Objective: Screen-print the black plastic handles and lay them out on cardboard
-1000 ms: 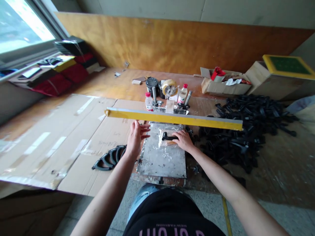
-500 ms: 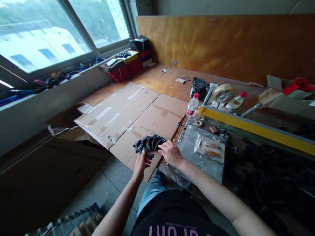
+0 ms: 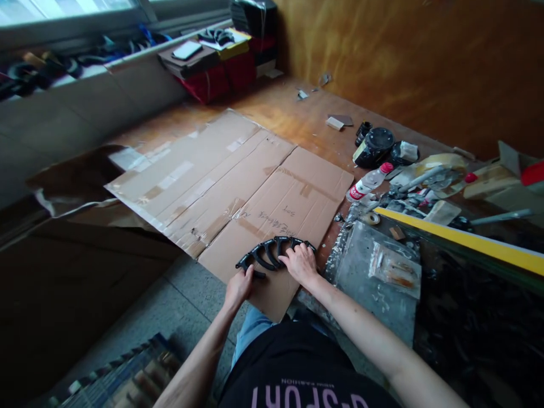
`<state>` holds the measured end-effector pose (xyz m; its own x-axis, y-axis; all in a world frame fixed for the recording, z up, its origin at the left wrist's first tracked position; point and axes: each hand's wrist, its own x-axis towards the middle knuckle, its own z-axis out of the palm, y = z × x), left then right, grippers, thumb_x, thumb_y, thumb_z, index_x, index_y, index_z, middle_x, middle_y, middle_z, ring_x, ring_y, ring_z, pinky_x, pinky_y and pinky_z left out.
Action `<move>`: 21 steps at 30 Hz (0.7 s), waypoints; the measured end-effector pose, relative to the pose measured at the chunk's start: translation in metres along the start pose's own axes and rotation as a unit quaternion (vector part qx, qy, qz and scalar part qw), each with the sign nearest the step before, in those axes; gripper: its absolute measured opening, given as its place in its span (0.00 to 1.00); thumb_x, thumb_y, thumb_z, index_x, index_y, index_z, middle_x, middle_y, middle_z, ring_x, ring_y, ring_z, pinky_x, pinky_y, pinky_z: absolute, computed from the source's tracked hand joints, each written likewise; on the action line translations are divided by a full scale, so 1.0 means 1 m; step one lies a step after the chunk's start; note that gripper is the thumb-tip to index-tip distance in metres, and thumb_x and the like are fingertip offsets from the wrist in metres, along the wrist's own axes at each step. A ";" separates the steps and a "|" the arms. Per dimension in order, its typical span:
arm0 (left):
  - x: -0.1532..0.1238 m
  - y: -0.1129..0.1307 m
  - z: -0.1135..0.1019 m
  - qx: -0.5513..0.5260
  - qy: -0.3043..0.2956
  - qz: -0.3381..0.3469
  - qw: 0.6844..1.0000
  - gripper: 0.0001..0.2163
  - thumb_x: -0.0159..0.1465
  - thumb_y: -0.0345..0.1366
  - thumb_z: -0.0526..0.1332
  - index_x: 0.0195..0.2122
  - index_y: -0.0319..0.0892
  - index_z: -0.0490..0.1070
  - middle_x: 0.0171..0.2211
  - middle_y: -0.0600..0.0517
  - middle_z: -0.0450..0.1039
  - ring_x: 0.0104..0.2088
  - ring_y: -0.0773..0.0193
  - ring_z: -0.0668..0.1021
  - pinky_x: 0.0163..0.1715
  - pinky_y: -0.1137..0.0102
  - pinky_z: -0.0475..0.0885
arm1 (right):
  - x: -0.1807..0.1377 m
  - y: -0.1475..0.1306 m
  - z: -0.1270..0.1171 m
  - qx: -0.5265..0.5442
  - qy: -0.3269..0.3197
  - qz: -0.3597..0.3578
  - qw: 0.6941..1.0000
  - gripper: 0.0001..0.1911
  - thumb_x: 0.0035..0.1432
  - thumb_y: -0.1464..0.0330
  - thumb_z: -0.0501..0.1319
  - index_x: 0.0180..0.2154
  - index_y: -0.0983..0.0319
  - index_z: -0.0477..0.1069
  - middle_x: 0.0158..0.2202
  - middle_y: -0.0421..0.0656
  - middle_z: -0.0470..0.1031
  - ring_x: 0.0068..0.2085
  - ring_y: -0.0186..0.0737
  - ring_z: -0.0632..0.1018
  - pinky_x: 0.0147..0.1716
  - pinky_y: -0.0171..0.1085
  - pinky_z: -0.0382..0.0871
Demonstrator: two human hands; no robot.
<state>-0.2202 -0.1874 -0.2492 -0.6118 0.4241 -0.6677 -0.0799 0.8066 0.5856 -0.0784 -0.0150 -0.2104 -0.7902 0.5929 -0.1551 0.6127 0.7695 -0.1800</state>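
Several black curved pieces, like bow-shaped handles (image 3: pixel 267 260), lie side by side in a fanned row on the near part of a flattened cardboard sheet (image 3: pixel 272 195). My left hand (image 3: pixel 238 288) is closed at the row's left end, its thumb and fingers on the leftmost piece. At the other end my right hand (image 3: pixel 301 263) has its fingers bent over the pieces and covers part of them. Both hands rest low over the cardboard. What exactly the pieces are, I cannot tell.
To the right are a red-capped bottle (image 3: pixel 366 182), a black jar (image 3: pixel 374 147), a tape roll (image 3: pixel 370 218) and a grey board (image 3: pixel 357 263) carrying a plastic bag (image 3: pixel 395 269). A yellow-edged bar (image 3: pixel 459 235) borders a dark heap. Red boxes (image 3: pixel 208 82) stand at the back left.
The row of black pieces has spread wider, with larger gaps between them. My hands are farther apart. The head view has tilted down and come closer.
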 end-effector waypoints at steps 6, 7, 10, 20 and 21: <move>0.013 0.010 0.002 0.038 -0.055 -0.024 0.997 0.22 0.66 0.53 0.46 0.28 0.43 0.70 0.18 0.46 0.74 0.18 0.55 0.77 0.22 0.65 0.69 | 0.003 -0.006 -0.002 0.063 -0.022 0.024 0.998 0.20 0.65 0.54 0.57 0.45 0.61 0.79 0.39 0.51 0.77 0.48 0.49 0.72 0.48 0.41 0.66; 0.018 0.014 0.001 0.045 -0.048 -0.022 0.998 0.22 0.67 0.52 0.46 0.29 0.43 0.70 0.18 0.46 0.75 0.19 0.55 0.77 0.23 0.66 0.70 | 0.005 -0.006 -0.002 0.076 -0.025 0.032 0.996 0.19 0.65 0.56 0.58 0.47 0.61 0.78 0.40 0.50 0.77 0.48 0.49 0.72 0.49 0.41 0.66; 0.040 0.036 -0.007 0.070 -0.003 0.006 0.998 0.20 0.68 0.50 0.46 0.32 0.43 0.70 0.20 0.48 0.76 0.23 0.57 0.79 0.28 0.67 0.71 | 0.013 -0.008 -0.002 0.111 -0.032 0.055 0.992 0.22 0.64 0.58 0.59 0.55 0.63 0.73 0.46 0.51 0.76 0.50 0.48 0.72 0.52 0.40 0.64; 0.039 0.070 -0.002 0.169 0.232 0.200 0.937 0.19 0.66 0.48 0.54 0.51 0.41 0.69 0.51 0.39 0.74 0.53 0.50 0.74 0.51 0.57 0.68 | 0.026 -0.008 0.002 0.172 -0.045 0.035 0.983 0.27 0.65 0.63 0.58 0.62 0.67 0.64 0.56 0.53 0.72 0.55 0.49 0.72 0.56 0.44 0.65; 0.032 0.069 0.007 0.187 0.249 0.253 0.916 0.21 0.65 0.48 0.55 0.53 0.41 0.69 0.55 0.39 0.71 0.56 0.49 0.72 0.55 0.57 0.66 | 0.025 -0.007 0.004 0.177 -0.043 0.031 0.983 0.27 0.65 0.64 0.57 0.63 0.67 0.63 0.57 0.54 0.71 0.56 0.49 0.71 0.56 0.44 0.65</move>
<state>-0.2397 -0.1153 -0.2339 -0.7865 0.6176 -0.0078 0.5310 0.6826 0.5021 -0.1020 -0.0064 -0.2170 -0.7566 0.6023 -0.2544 0.6374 0.5925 -0.4927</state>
